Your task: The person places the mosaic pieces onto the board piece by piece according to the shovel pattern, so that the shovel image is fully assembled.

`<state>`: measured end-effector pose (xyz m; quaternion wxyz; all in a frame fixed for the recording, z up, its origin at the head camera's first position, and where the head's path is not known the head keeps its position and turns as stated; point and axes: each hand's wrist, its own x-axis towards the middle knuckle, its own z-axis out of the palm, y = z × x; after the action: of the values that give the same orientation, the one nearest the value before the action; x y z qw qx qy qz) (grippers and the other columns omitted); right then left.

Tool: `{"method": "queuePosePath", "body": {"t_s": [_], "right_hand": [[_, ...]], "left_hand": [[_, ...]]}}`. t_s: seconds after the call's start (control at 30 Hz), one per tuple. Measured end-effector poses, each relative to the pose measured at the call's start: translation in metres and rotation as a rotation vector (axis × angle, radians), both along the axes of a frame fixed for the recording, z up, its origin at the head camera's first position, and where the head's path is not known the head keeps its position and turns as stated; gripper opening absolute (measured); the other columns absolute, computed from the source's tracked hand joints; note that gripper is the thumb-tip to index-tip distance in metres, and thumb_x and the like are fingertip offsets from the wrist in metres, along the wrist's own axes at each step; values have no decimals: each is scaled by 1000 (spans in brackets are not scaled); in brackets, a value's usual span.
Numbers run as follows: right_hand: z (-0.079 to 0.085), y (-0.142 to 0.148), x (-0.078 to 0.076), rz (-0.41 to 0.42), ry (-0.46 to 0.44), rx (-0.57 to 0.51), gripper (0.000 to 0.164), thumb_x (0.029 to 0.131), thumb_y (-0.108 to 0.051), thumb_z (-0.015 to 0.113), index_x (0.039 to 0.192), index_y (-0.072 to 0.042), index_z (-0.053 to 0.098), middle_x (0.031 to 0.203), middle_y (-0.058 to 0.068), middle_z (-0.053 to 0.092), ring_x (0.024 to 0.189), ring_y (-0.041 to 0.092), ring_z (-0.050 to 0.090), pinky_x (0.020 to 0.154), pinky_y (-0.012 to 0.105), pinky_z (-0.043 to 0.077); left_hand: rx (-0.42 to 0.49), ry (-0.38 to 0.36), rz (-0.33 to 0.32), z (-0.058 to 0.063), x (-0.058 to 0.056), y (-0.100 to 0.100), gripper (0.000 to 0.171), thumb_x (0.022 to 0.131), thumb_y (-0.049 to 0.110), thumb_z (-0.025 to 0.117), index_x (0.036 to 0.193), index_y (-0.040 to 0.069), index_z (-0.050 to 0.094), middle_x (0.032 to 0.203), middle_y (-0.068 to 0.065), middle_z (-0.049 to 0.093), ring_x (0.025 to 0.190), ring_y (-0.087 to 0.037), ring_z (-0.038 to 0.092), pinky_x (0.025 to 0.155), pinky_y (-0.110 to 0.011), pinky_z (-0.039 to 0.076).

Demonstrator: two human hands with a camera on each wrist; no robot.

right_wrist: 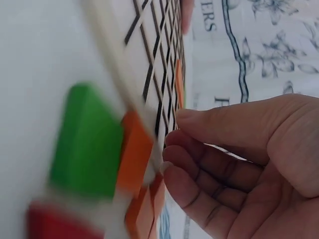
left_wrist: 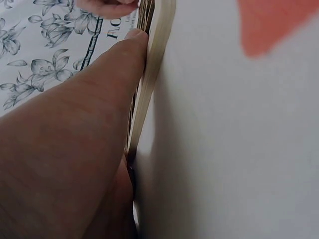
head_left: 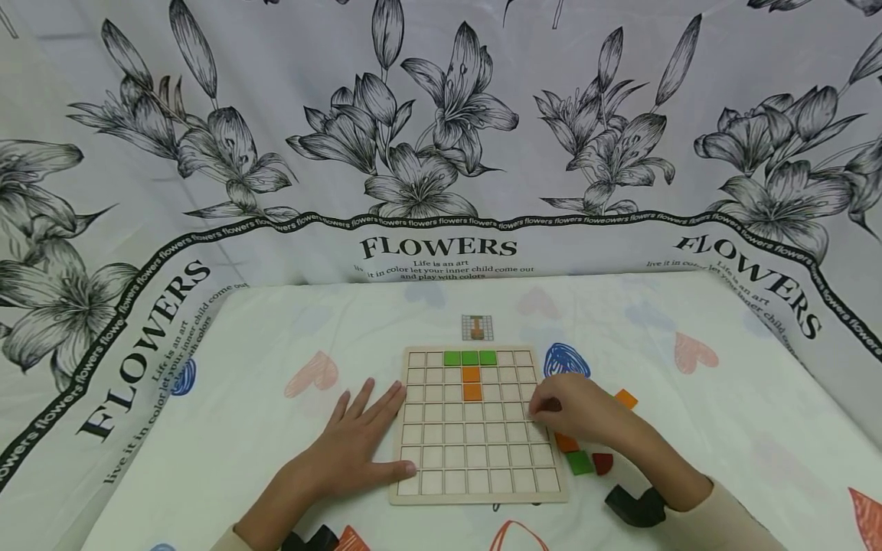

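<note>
A wooden grid board point(head_left: 449, 435) lies on the cloth, with three green square tiles point(head_left: 470, 358) in its top row and two orange square tiles point(head_left: 472, 383) in a column beneath the middle one. My left hand point(head_left: 354, 444) lies spread at the board's left side, its thumb over the edge. My right hand point(head_left: 572, 409) hovers at the right edge with fingers loosely bent. In the right wrist view, thumb and fingertips stand apart and no piece shows between them. Below that hand lie orange pieces point(right_wrist: 135, 154), a green piece point(right_wrist: 87, 144) and a dark red piece point(right_wrist: 60, 221).
A small card point(head_left: 477, 327) with a picture of a grid and coloured squares lies behind the board. Another orange piece point(head_left: 625, 399) sits beyond my right wrist. The white cloth point(head_left: 372, 317) bears printed hearts, and a flower-printed curtain point(head_left: 441, 168) rises behind.
</note>
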<state>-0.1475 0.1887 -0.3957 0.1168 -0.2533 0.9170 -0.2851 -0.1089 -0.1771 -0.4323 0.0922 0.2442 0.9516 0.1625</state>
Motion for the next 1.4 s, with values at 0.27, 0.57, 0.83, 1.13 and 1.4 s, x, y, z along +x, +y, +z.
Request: {"method": "queuePosePath", "body": {"t_s": [0.27,0.57,0.83,1.13,1.4], "right_hand": [[-4,28,24,-60,-63,3,14,84,-19,82,94,-15,74,82,-12,61,74,7,55,66,25,51],[-8,28,38,-96,-10,54,19,78,-15,86,93,-18,73,77,-9,52,69,8,49,59,23,44],[-7,28,40,-119,-25,1,21,81,-6,83,90,-19,70,77,-11,56,71,8,52,61,24,46],[-9,41,34,-51,-140,-155,14,88,-5,75,94,-17,72,92,-6,68,82,8,61,72,26,54],[-16,47,27,-61,-207,-232,8,88,-8,77,92,-13,72,88,-2,66,76,13,60,67,26,54]], "left_hand": [[1,8,-4,0,0,0,104,85,81,49,161,14,23,166,0,20,151,-38,4,115,-66,4],[0,5,-7,1,0,0,104,85,80,49,161,14,23,166,0,19,152,-38,3,115,-65,4],[3,-1,-8,1,0,-1,105,85,80,49,161,14,22,166,0,18,152,-37,3,115,-65,3],[6,-9,0,0,1,0,105,85,80,50,161,15,22,166,1,18,152,-37,2,115,-65,2],[8,4,-7,0,1,-1,104,86,79,50,161,14,22,166,0,19,152,-37,3,115,-65,3]]}}
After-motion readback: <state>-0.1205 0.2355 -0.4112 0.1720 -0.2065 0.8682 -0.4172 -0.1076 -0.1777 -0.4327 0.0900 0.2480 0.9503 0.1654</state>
